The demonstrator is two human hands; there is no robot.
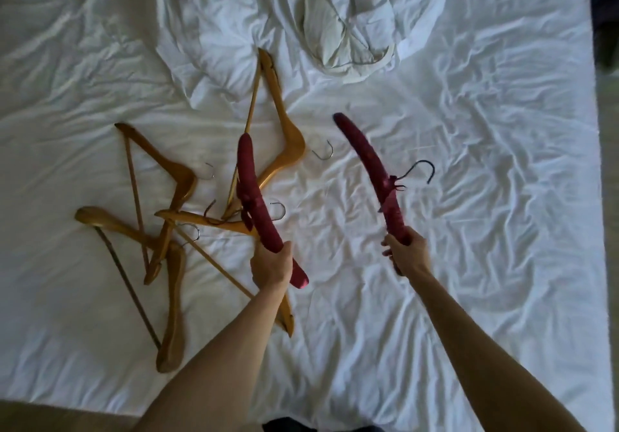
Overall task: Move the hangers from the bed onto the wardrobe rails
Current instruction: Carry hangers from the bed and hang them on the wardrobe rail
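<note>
My left hand [270,265] grips the near arm of a dark red padded hanger [249,193] with a bow and a metal hook, held above the pile. My right hand [407,252] grips the near end of a second dark red padded hanger [366,160] with a dark hook, lifted over the white sheet. Several wooden hangers [174,197] lie crossed on the bed [469,264] at the left, one larger wooden hanger [284,136] lying further back. No wardrobe rail is in view.
A crumpled white duvet [234,29] and an off-white bundle of cloth [345,39] lie at the far side of the bed. The bed's right edge [599,197] meets a dark floor strip. The near bed edge shows at bottom left.
</note>
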